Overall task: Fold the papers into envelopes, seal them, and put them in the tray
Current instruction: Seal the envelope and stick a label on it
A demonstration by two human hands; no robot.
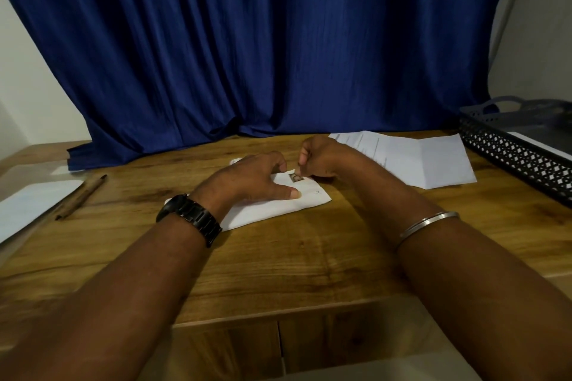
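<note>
Envelope (278,204) lies pinned flat by the left hand (250,176) so the right hand (318,158), pinching a stamp (295,177), can stick it.

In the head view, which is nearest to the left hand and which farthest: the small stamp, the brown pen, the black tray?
Measured from the left hand:
1. Small stamp: on the envelope, right beside the fingers.
2. Brown pen: on the table, off to the left.
3. Black tray: at the far right edge.
</note>
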